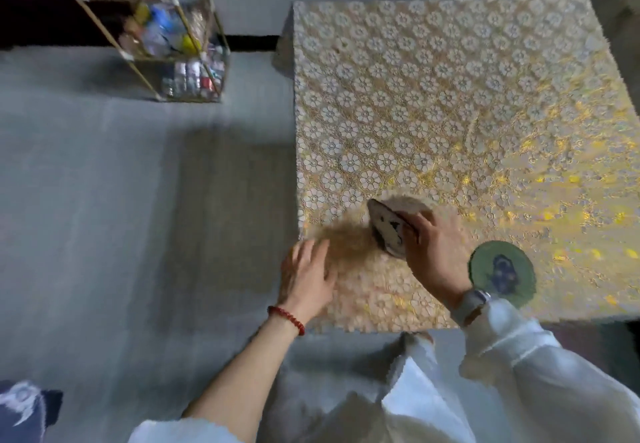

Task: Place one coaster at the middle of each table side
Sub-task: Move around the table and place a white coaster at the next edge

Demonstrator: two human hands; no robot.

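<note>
Coasters (388, 231) gripped by right hand (434, 255), tilted

A coaster (501, 271) lies on the table (450, 113) near its front edge; a shelf (173, 44) stands far left.
</note>
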